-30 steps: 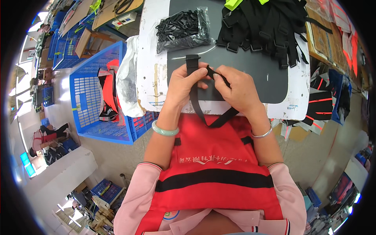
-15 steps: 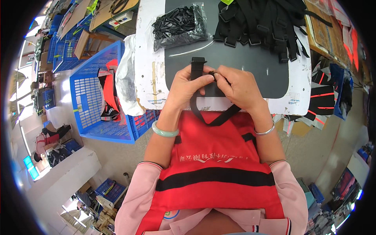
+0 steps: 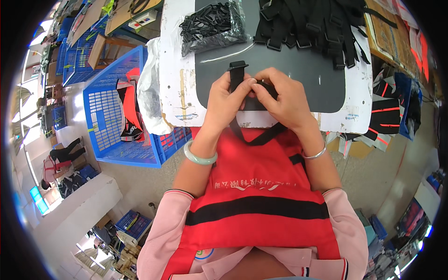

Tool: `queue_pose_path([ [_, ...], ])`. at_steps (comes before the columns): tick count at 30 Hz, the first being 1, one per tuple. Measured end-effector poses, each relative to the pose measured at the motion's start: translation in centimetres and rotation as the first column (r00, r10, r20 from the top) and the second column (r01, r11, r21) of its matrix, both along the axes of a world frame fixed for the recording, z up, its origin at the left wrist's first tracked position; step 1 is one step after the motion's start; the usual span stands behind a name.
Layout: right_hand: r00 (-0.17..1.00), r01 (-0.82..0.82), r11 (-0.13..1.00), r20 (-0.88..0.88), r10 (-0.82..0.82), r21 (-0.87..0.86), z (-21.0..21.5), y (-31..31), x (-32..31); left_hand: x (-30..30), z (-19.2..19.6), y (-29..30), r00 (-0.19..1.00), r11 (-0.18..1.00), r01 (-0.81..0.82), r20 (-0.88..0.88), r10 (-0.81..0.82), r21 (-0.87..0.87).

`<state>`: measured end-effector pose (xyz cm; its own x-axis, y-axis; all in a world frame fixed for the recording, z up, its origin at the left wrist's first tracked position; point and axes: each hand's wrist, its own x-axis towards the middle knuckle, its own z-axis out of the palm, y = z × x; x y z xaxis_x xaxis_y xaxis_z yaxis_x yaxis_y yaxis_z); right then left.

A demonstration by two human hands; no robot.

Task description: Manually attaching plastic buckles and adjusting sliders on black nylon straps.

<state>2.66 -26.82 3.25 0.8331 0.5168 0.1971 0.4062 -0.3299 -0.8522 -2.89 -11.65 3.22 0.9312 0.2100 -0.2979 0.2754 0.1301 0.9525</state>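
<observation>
My left hand (image 3: 227, 99) and my right hand (image 3: 282, 97) meet over the near edge of a dark grey mat (image 3: 308, 84), both pinching one black webbing strap (image 3: 236, 74). The strap's folded end sticks up above my left fingers, and its loop (image 3: 259, 138) hangs down over my red apron. A small black buckle seems to sit between my fingertips, mostly hidden. A jade bangle is on my left wrist, a silver one on my right.
A clear bag of black plastic buckles (image 3: 211, 24) lies at the mat's far left. A heap of black straps (image 3: 311, 23) fills the far right. A blue crate (image 3: 122, 107) with red and black goods stands left of the white table (image 3: 178, 79). More red-black items (image 3: 391, 109) hang at right.
The strap's folded end now stands higher above my left fingers, and both hands have drawn closer together around it.
</observation>
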Motion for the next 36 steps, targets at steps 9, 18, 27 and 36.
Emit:
queue_pose_path([
  [9, 0.969, -0.038, 0.985, -0.233, 0.077, 0.166, -0.4, -0.9, 0.0, -0.2, 0.8, -0.1, 0.998, 0.999, 0.045, -0.042, -0.044, 0.012],
  [18, 0.828, -0.051, 0.975, -0.536, 0.161, 0.214, 0.7, -1.2, 1.2, 1.4, 1.3, 0.1, 0.987, 0.998, -0.039, 0.159, 0.032, 0.043],
  [27, 0.494, 0.066, 0.841, -0.750, 0.439, 0.536, 1.7, -0.8, 0.1, -0.3, 1.8, -1.2, 0.967, 0.996, -0.011, 0.255, -0.014, 0.094],
  [36, 0.475, 0.159, 0.799, -0.754, 0.453, 0.580, 2.3, -0.4, -0.4, -0.6, 1.4, -1.7, 0.959, 0.999, -0.040, 0.281, 0.030, 0.031],
])
